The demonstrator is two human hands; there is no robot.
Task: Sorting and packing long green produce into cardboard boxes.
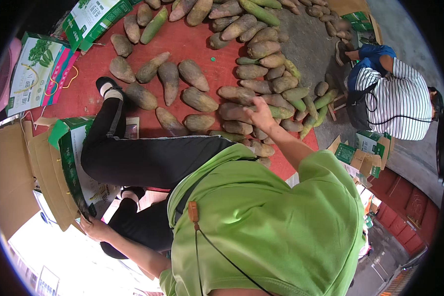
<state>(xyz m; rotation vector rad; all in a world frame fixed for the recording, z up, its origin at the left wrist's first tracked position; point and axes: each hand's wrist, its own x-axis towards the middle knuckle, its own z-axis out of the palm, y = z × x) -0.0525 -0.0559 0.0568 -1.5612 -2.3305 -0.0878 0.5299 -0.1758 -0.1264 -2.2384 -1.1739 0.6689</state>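
Note:
My right hand (261, 114) reaches out over the rows of gourds, fingers spread at the end of a brownish gourd (233, 112); whether it touches that gourd I cannot make out. At the lower left, my left hand (94, 230) has its fingers closed around the edge of an open cardboard box (94, 190), green and white outside. The box stands beside my bent leg, and its inside is mostly hidden. Loose brownish gourds, such as this one (200, 99), lie between my feet and the rows.
A red mat (96, 61) lies under the gourds. More printed boxes (37, 74) stand at the left, near a pink basin (10, 81). At the right a person in a striped shirt (392, 101) sits by open cartons (370, 148). Greener gourds (325, 98) lie nearby.

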